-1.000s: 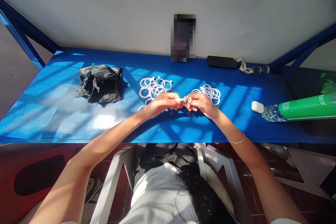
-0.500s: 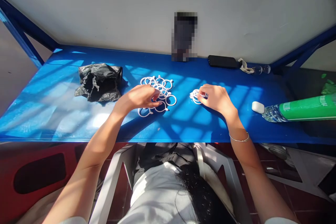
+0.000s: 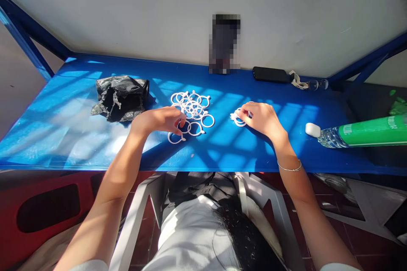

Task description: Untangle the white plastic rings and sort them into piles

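Note:
A loose heap of white plastic rings (image 3: 192, 110) lies on the blue shelf (image 3: 63, 135). My left hand (image 3: 159, 120) rests at the heap's near left edge, fingers curled onto a ring there. A smaller bunch of white rings (image 3: 238, 117) lies to the right. My right hand (image 3: 262, 119) covers most of that bunch, fingertips pinched on its near rings.
A crumpled black plastic bag (image 3: 120, 97) sits at the left. A blurred dark object (image 3: 225, 44) leans on the wall behind. A black case (image 3: 271, 74) with a strap lies at the back right. A green-labelled bottle (image 3: 359, 133) lies on its side at the right.
A second ago both hands met in the middle over one ring. They have parted: the left went to the big heap, the right set down onto the small bunch.

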Available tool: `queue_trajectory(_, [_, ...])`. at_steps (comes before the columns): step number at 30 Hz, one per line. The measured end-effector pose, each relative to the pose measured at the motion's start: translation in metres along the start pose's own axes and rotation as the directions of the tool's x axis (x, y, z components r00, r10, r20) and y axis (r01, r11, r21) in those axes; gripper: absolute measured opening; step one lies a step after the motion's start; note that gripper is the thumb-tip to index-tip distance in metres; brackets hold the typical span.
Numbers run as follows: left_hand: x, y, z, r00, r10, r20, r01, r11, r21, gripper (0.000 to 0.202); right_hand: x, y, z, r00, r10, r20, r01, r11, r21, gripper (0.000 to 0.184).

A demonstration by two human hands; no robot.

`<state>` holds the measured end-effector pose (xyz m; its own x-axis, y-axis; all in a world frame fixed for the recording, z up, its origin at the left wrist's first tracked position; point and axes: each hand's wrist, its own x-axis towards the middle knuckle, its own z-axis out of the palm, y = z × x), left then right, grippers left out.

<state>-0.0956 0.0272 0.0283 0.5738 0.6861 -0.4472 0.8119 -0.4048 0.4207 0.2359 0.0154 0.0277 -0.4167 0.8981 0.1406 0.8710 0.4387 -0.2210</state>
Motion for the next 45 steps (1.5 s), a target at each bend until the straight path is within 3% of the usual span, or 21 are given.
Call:
queue_trajectory(3, [0.0, -0.002, 0.004, 0.999, -0.032, 0.041, 0.031, 0.999, 0.013, 0.007, 0.0, 0.0, 0.001, 1.0, -0.005, -0.025, 0.005, 1.0, 0.012, 0.032])
queue_trajectory(8, [0.0, 0.009, 0.004, 0.999, -0.013, -0.044, 0.013, 1.0, 0.01, 0.01, 0.001, -0.003, 0.001, 0.998, -0.006, -0.06, 0.007, 1.0, 0.021, 0.033])
queue_trajectory(15, [-0.009, 0.029, -0.019, 0.986, 0.111, 0.126, -0.105, 0.993, -0.056, 0.01, 0.001, -0.005, 0.003, 0.999, -0.008, -0.034, 0.009, 0.999, 0.039, 0.031])
queue_trajectory(19, [-0.009, 0.03, -0.022, 0.965, 0.263, 0.015, -0.258, 0.954, -0.154, 0.022, 0.001, -0.015, 0.003, 0.999, -0.044, 0.024, 0.04, 0.987, 0.153, 0.032])
queue_trajectory(22, [-0.003, 0.036, -0.017, 0.948, 0.294, -0.12, -0.314, 0.925, -0.216, 0.026, -0.002, -0.027, 0.005, 0.991, -0.13, 0.033, 0.111, 0.936, 0.334, 0.024])
queue_trajectory(24, [0.004, 0.042, -0.011, 0.931, 0.307, -0.197, -0.35, 0.903, -0.249, 0.027, -0.005, -0.034, 0.01, 0.983, -0.185, 0.0, 0.168, 0.894, 0.415, 0.028])
queue_trajectory(30, [0.023, 0.051, 0.012, 0.891, 0.339, -0.303, -0.437, 0.823, -0.364, 0.028, -0.007, -0.037, 0.028, 0.963, -0.269, 0.007, 0.254, 0.918, 0.306, 0.028])
queue_trajectory(32, [0.025, 0.052, 0.017, 0.885, 0.324, -0.334, -0.443, 0.805, -0.394, 0.032, -0.006, -0.034, 0.03, 0.964, -0.264, -0.018, 0.254, 0.903, 0.347, 0.028])
queue_trajectory(36, [0.025, 0.057, 0.02, 0.881, 0.274, -0.385, -0.443, 0.76, -0.474, 0.041, -0.003, -0.033, 0.03, 0.98, -0.19, -0.06, 0.19, 0.795, 0.576, 0.03])
queue_trajectory(40, [0.026, 0.06, 0.022, 0.866, 0.283, -0.413, -0.474, 0.731, -0.492, 0.043, -0.001, -0.035, 0.034, 0.996, -0.074, 0.051, 0.009, 0.653, 0.757, 0.031])
queue_trajectory(45, [0.032, 0.061, 0.027, 0.858, 0.252, -0.448, -0.449, 0.792, -0.414, 0.046, 0.0, -0.036, 0.039, 0.987, 0.005, 0.16, -0.136, 0.552, 0.823, 0.028])
